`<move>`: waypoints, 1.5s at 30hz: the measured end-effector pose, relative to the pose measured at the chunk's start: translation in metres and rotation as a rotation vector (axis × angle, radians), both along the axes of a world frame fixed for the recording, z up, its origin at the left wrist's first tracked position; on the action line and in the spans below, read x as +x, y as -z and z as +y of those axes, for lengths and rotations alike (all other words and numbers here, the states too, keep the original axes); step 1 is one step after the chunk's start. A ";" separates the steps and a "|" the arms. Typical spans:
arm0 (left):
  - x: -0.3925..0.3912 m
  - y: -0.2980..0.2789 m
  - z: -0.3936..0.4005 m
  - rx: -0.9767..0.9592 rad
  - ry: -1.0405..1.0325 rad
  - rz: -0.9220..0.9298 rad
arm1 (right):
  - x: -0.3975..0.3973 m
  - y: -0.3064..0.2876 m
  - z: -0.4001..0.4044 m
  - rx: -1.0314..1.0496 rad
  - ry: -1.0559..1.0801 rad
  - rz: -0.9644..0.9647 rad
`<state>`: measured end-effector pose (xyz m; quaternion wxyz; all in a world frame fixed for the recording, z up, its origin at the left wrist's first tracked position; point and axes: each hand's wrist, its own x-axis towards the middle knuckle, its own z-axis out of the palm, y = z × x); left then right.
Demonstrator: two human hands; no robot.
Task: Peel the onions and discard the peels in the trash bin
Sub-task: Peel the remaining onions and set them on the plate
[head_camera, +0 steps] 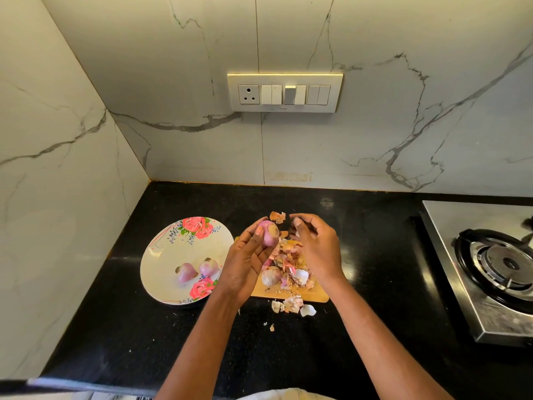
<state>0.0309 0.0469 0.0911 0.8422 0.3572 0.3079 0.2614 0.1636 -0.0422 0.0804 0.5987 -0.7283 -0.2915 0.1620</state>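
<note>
Risk first: loose peels already cover the cutting board, and a few scraps lie off its near edge on the black counter. Strip more skin at this height and further flakes will likely drift onto the counter, leaving more to gather for a trash bin that is not in view. A smooth, bared bulb can also slip from a light hold.

Your left hand holds the onion raised above the board, fingers curled round its left side and thumb beneath, root end facing right. Your right hand sits just beside it, fingertips pinched together on a torn strip of skin that stands up between the two hands.

One unpeeled onion rests among the peels. Two peeled onions lie on the floral plate, left of the board.
</note>
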 end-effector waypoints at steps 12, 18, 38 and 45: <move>-0.002 0.001 0.006 0.208 0.010 0.076 | -0.013 -0.007 0.001 0.039 -0.196 0.043; -0.003 0.002 0.008 0.388 0.014 0.161 | -0.011 -0.008 -0.001 0.092 -0.172 0.120; 0.010 0.015 0.006 0.578 -0.249 0.373 | -0.009 0.013 0.001 -0.012 0.063 0.150; 0.011 0.019 0.008 0.562 -0.197 0.427 | -0.005 0.014 -0.001 -0.149 -0.287 0.097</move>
